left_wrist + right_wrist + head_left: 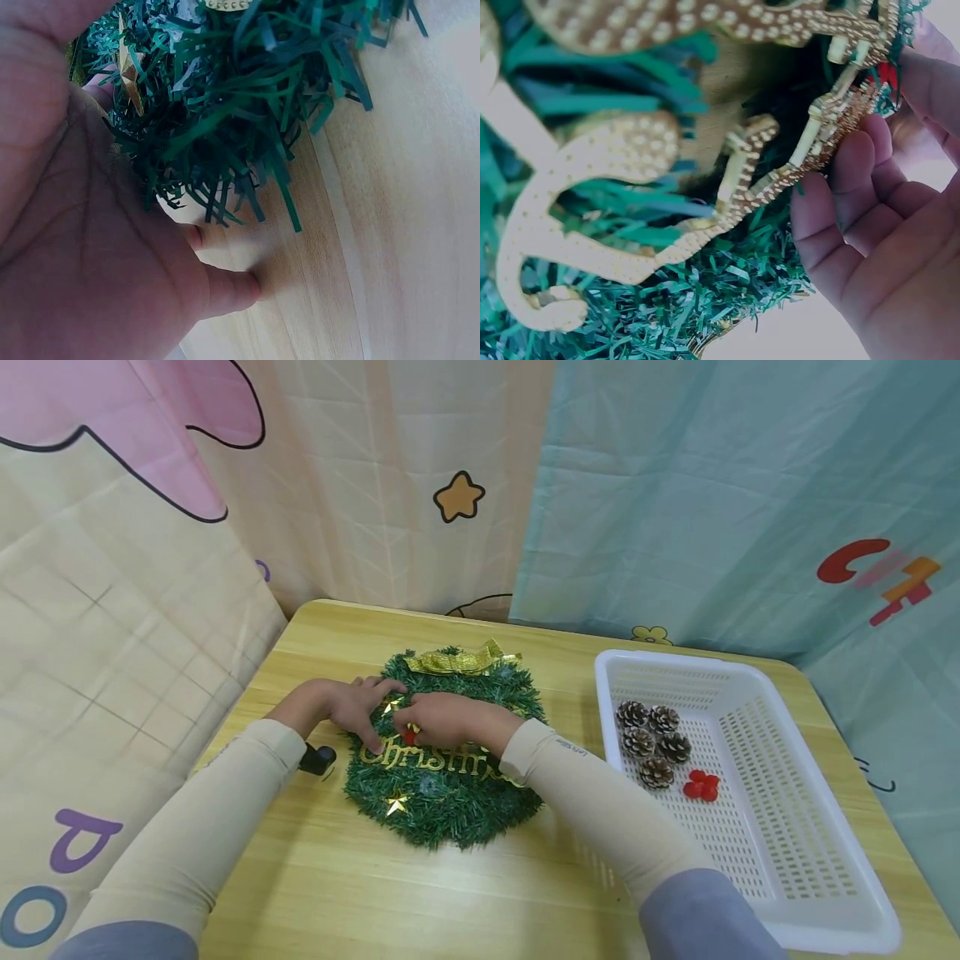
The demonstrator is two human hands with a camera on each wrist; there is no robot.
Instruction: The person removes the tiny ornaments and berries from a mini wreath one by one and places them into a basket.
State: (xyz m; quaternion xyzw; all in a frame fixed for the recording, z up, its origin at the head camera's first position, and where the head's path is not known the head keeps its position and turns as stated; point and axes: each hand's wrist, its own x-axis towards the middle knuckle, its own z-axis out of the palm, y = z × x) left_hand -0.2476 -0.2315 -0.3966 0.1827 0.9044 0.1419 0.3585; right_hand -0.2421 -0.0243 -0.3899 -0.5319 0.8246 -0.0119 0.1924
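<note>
A green tinsel wreath (450, 814) lies on the table, with gold "Christmas" lettering (423, 760), gold stars (396, 803) and a gold bow (457, 660). My left hand (352, 706) rests spread at its upper left edge, thumb by the first letter. In the left wrist view, two of that hand's fingertips touch the table beside the tinsel (225, 135). My right hand (446, 718) is over the wreath's middle, pinching a small red berry cluster (410, 737) just above the lettering. In the right wrist view its fingers (847, 169) lie against the glittery gold letters (727, 202), the red berries mostly hidden.
To the right stands a white plastic basket (813, 777) holding several pine cones (639, 742) and another red berry cluster (701, 786). A small black object (318, 760) shows beside my left wrist. Printed curtains (450, 460) hang behind the wooden table (420, 902).
</note>
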